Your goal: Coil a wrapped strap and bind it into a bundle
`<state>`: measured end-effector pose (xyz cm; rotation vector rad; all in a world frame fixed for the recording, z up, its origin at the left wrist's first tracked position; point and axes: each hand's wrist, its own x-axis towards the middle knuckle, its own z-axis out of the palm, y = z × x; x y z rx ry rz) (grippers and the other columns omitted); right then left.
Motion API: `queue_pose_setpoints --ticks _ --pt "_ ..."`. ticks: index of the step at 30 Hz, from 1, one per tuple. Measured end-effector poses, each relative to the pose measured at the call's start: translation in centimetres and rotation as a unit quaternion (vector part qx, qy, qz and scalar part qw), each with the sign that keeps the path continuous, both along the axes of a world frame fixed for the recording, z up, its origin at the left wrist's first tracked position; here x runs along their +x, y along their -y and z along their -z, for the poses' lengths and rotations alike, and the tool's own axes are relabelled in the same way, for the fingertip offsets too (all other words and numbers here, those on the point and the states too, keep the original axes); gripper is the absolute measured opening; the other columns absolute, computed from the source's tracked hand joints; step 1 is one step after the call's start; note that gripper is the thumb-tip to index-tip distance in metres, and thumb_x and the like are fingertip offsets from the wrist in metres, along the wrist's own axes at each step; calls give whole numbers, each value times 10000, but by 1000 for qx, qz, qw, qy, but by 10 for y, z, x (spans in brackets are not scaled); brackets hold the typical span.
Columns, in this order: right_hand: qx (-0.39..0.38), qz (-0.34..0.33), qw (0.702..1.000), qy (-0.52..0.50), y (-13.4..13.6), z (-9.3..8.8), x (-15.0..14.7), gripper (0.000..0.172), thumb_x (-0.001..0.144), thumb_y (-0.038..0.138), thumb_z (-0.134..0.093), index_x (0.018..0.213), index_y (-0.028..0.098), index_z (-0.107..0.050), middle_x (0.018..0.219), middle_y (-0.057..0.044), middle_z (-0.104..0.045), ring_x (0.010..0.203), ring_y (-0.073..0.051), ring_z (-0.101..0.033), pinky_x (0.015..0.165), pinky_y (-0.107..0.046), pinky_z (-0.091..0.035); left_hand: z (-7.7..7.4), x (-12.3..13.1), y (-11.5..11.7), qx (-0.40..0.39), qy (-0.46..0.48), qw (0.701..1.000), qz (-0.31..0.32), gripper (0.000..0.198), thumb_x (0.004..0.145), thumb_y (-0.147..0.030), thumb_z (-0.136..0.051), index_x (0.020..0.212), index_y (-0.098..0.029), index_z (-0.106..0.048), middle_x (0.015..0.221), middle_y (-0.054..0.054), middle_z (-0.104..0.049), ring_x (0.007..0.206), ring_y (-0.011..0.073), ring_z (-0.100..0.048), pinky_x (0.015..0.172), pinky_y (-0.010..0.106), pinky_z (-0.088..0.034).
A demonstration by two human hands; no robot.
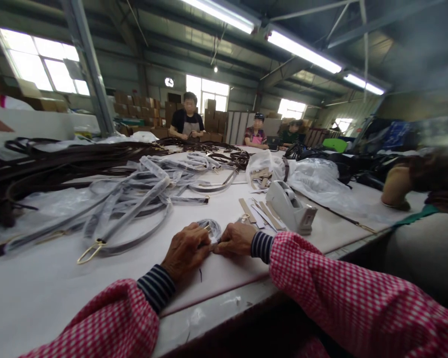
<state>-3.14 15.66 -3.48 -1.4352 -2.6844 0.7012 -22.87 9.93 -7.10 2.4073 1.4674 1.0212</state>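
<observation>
Both hands are down on the white surface point(59, 293) near its front edge, knuckles up, meeting over one small coiled strap in a clear plastic sleeve point(211, 227).

Left hand point(184, 251): fingers curled closed, pinching the near end of the wrapped strap against the surface. Looks like a hold-down so the piece doesn't slide.

Right hand point(236, 238): fingers also closed to a pinch, tips meeting the left hand's at the same point. What's between the tips is too small to make out; could be the sleeve end or a bit of tape, can't tell.

Strap position: the coil sits just beyond the fingertips, on the far side of both hands, touching them. A brass-coloured fitting shows at its top edge.

Layout reads as a workstation:
- Tape dispenser point(291, 206) just right of the right hand, near, probably parked there for quick reach.
- Flat strips point(259, 211) fanned between the dispenser and the hands.
- Pile of sleeved straps point(134, 199) to the left and beyond, one with a gold clasp point(91, 251) nearest the front edge.
- Dark unwrapped straps point(41, 164) farther left.
- Crumpled plastic bag point(313, 181) behind the dispenser.

Other people sit at the far end; another person's arm point(395, 186) rests on the surface at right, well apart.
</observation>
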Motion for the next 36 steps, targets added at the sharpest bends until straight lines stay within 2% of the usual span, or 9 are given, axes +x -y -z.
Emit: queue_pose_setpoints --ticks 4,8,11,15,22,28,31,33,36 --pt "158 7 986 -45 20 -5 5 225 874 410 -752 812 194 -734 728 -17 -679 719 -170 -608 650 -276 -354 6 -2 -4 16 4 1000 11 298 944 -385 -591 709 -205 -557 757 26 -586 727 205 -563 637 297 -377" --pt "283 -85 950 -102 21 6 1 126 892 278 -737 1016 255 -734 1045 -29 -710 949 -197 -650 786 -277 -451 16 -1 -11 46 13 999 22 277 934 -349 -558 695 -216 -515 750 17 -603 701 201 -572 624 300 -396" --pt "293 -131 943 -85 17 19 -5 86 934 229 -667 982 258 -732 1023 -14 -707 925 -181 -662 753 -256 -470 21 -2 -13 76 18 996 39 211 919 -302 -549 719 -236 -535 754 15 -625 735 217 -590 653 312 -447" --pt "314 -126 936 -97 16 29 -8 117 976 243 -612 1020 263 -719 1007 5 -706 880 -161 -681 700 -236 -469 25 -6 -14 118 41 992 32 149 886 -300 -580 741 -268 -565 770 12 -645 752 235 -612 663 316 -507" --pt "385 -149 910 -50 22 37 -3 103 987 274 -561 1045 238 -637 984 -23 -696 829 -193 -672 622 -270 -483 24 -5 -14 110 24 992 48 180 922 -331 -560 760 -271 -609 783 12 -659 767 230 -628 699 299 -552" --pt "428 -175 886 -35 30 49 -5 308 951 447 -605 1070 163 -598 1007 -80 -686 851 -243 -681 605 -314 -550 28 -9 -18 144 13 988 63 243 942 -399 -568 740 -267 -599 731 -14 -647 700 197 -631 754 273 -577" --pt "411 -130 900 -70 29 52 -5 223 951 380 -601 1076 195 -598 1004 -44 -672 819 -203 -690 588 -274 -530 28 -13 -19 159 12 986 58 253 937 -422 -583 739 -266 -601 749 -20 -660 698 185 -645 706 241 -579" --pt "379 -86 917 -91 26 50 -4 286 924 385 -642 1166 242 -588 1014 -17 -664 742 -173 -677 539 -248 -483 26 -13 -17 151 8 987 51 245 946 -428 -577 765 -265 -612 779 -14 -674 741 191 -659 708 244 -582" --pt "353 -88 929 -68 19 42 -3 308 894 373 -678 1187 304 -609 1027 10 -655 625 -136 -618 467 -234 -364 20 -11 -14 126 -8 990 57 262 967 -409 -557 757 -259 -601 768 -16 -669 747 187 -653 706 245 -573"
